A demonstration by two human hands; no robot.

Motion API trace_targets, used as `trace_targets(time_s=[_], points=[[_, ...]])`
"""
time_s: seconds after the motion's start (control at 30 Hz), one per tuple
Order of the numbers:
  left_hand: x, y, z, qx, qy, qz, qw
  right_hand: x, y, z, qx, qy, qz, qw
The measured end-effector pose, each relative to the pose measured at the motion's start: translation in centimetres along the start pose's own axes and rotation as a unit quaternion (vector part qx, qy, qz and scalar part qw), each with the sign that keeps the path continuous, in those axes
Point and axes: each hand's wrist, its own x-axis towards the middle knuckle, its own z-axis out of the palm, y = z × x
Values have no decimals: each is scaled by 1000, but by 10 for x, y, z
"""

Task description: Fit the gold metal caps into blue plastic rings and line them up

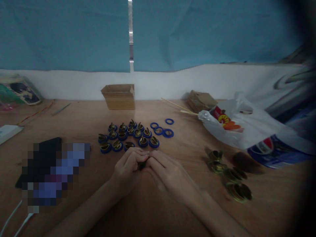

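Observation:
My left hand (pixel 129 164) and my right hand (pixel 164 169) meet at the middle of the table, fingers closed around a small dark metal piece (pixel 141 165). Most of that piece is covered by the fingers. Just beyond my hands stand several round brass-coloured metal pieces (pixel 122 135) with raised flaps, each seated in a blue ring. Loose blue rings (pixel 168 133) lie to their right, two of them overlapping. Off to the right of my right hand are several brass-coloured pieces (pixel 238 192) without a blue ring showing.
An open cardboard box (pixel 120 99) stands at the back, and a smaller carton (pixel 201 100) is further right. A white plastic bag (pixel 222 131) with sticks poking out lies near a blue Pepsi package (pixel 281 151). On the left are a dark flat object (pixel 41 158) and white cables (pixel 23 223).

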Motion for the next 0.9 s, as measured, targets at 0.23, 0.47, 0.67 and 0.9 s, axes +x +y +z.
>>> trace_targets(time_s=[0.23,0.47,0.67,0.9], points=[[-1,1,-1,-3,2,4,1000,-1,0,-3,29,-7,2,1000],[-1,-1,-4,11,23,5,1000,0,3,-11,114,-23,19,993],[0,0,-4,-3,20,3,1000,-3,6,-8,76,-9,-14,997],[8,5,-5,12,28,15,999,-2,5,-7,39,-1,-34,999]])
